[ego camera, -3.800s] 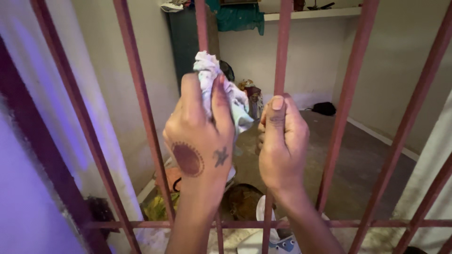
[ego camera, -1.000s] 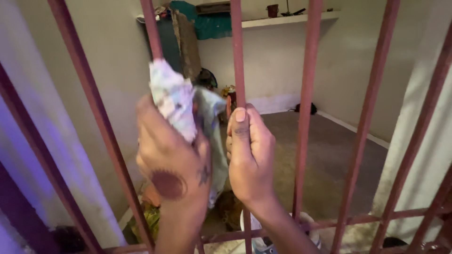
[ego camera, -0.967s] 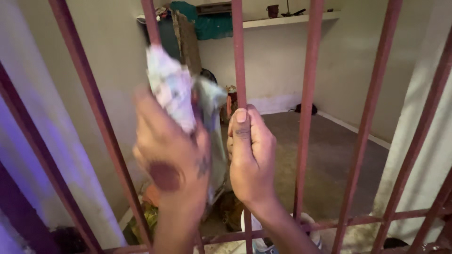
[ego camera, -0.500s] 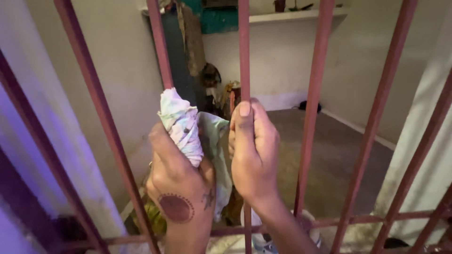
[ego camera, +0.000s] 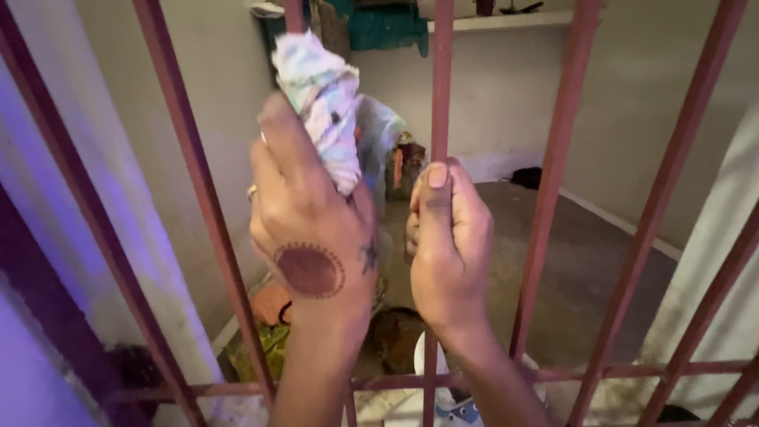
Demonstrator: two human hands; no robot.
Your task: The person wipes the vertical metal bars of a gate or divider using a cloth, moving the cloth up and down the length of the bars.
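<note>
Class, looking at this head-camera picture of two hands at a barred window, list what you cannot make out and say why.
Head view only:
- Bar under the cloth: hidden by the cloth and left hand.
- Right hand fingertips: curled behind the bar.
- Shelf items: cut off by the top edge.
- Floor clutter below: dim, blocked by forearms.
- Dark thing by the far wall: too small.

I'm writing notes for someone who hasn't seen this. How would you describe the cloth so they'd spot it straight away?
Start at the grille of reddish-brown bars that fills the view. Two hands reach up to it; the left hand, with a round dark mark on its back, clutches the cloth against a bar. It is the only pale, crumpled, soft thing there: the right hand grips bare metal.
</note>
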